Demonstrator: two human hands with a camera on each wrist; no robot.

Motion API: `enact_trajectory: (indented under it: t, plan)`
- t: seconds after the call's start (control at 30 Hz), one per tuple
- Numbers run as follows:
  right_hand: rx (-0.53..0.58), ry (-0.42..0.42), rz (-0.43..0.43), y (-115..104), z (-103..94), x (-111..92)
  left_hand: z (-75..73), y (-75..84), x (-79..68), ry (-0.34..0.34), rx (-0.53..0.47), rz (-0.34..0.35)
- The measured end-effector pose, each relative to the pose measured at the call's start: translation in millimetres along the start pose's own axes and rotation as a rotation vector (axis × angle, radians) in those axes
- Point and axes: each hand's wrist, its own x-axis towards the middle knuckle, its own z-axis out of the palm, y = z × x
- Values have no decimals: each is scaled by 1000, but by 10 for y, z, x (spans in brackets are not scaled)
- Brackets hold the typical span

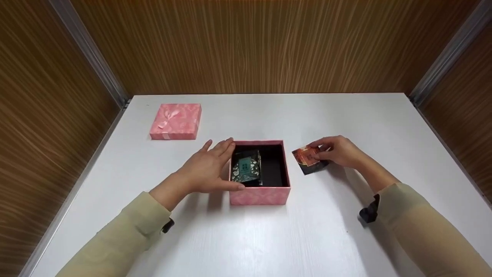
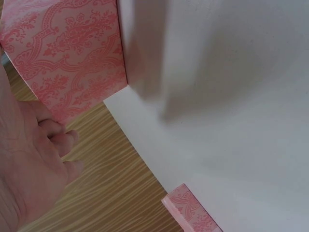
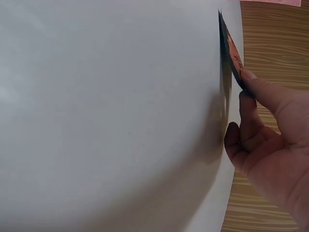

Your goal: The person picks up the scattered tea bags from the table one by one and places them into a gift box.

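Observation:
A pink patterned gift box (image 1: 259, 196) stands uncovered on the table, its inside black. My left hand (image 1: 209, 167) rests along its left rim, fingers fairly straight toward the far left corner and thumb across the front rim. Dark green floral sachets (image 1: 246, 168) lie in the left part of the box; how many are stacked cannot be told. To the right of the box, my right hand (image 1: 336, 152) pinches a flat orange-and-black sachet (image 1: 307, 156) between thumb and fingers. In the right wrist view that sachet (image 3: 234, 55) appears nearly edge-on, above the table.
A pink box lid (image 1: 177, 121) with a ribbon bow lies at the back left of the white table (image 1: 261, 238). Wood-grain panels (image 1: 246, 46) enclose the table at the back and both sides.

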Motion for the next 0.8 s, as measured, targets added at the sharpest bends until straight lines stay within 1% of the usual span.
enact_trajectory:
  t: [0.17, 0.33, 0.6, 0.8]
  plan:
    - [72, 20, -17, -35, -77, -82, 11, -5, -10, 0, -8, 3]
    - [143, 65, -25, -117, -164, -133, 19, -15, -10, 6, -6, 8]
    - [231, 171, -68, -324, -233, -216, 20, -18, -9, 6, -7, 2]
    - [268, 219, -100, -514, -238, -311, 25, -17, -10, 6, -7, -2]
